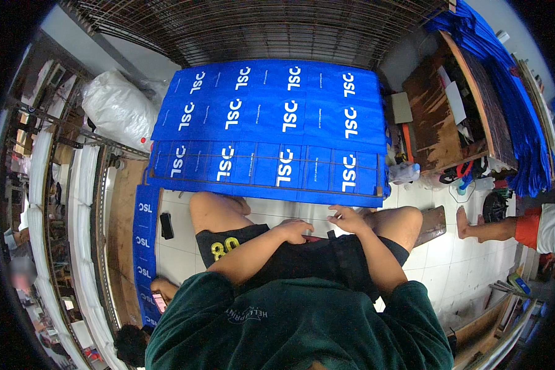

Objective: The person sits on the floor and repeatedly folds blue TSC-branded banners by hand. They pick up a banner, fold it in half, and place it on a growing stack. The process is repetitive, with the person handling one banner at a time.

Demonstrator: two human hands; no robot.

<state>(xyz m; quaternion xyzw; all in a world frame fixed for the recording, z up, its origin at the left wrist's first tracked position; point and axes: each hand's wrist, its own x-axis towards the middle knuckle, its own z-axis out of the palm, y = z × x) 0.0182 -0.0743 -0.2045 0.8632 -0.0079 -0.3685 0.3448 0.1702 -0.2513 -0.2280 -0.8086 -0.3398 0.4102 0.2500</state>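
My left hand (297, 230) rests over my lap, its fingers loosely stretched with nothing visible in them. A little to its right, my right hand (346, 218) is raised above my lap, fingers apart and holding nothing I can see. A small red patch (314, 238) shows just under my left hand; I cannot make out what it is. Just beyond both hands, blue fabric sheets (268, 123) with white print lie side by side on a wire drying rack (265, 185). The rack's front edge is near my knees, and neither hand touches it.
Raised wire trays (259, 31) hang above the sheets. A blue strip (144, 234) and a black phone-like object (166, 226) lie at left. A person's hand (164, 288) holds a phone at lower left. Another person's leg (493, 230) and a wooden cabinet (438, 111) are at right.
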